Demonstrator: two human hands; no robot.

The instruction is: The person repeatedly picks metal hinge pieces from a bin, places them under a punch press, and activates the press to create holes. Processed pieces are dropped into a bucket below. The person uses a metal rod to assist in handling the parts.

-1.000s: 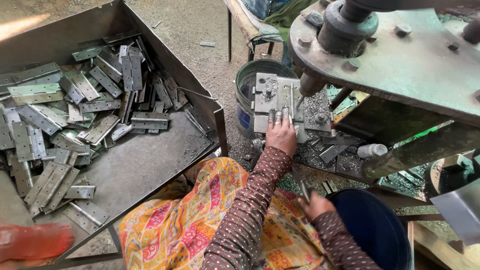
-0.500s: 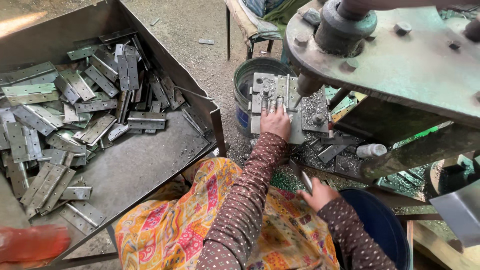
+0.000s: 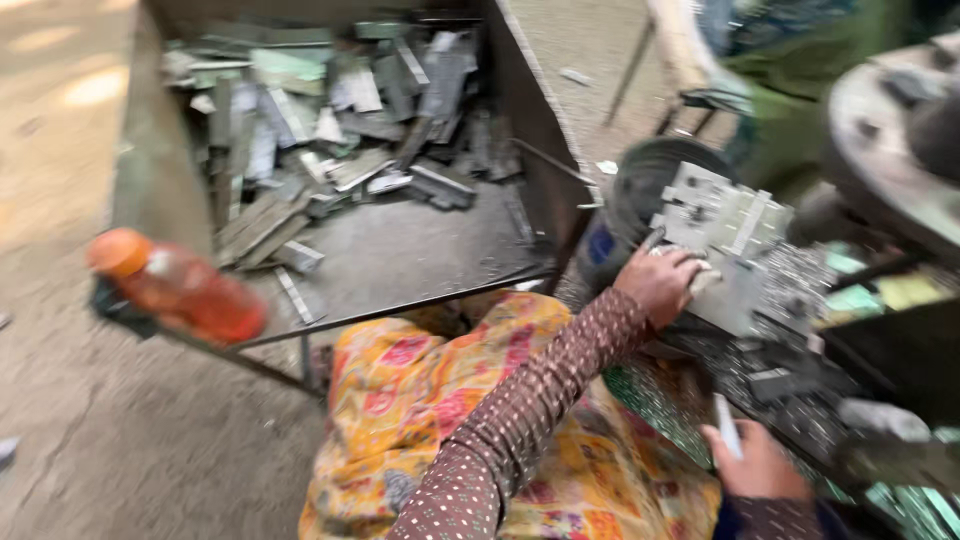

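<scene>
While the left hand [image 3: 662, 285] presses curled fingers onto the grey die block [image 3: 735, 240] to steady it, the right hand [image 3: 760, 462] pinches a pale metal strip [image 3: 727, 425]; tray of metal pieces [image 3: 330, 130] far left.

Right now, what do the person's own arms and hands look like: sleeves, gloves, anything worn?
Both arms wear long, close-fitting brown sleeves patterned with small pale dots, reaching to the wrists. The left hand and right hand are bare, with no gloves. The picture is too blurred to tell rings or bangles. Below the arms lies yellow cloth with a red and orange floral print.
</scene>
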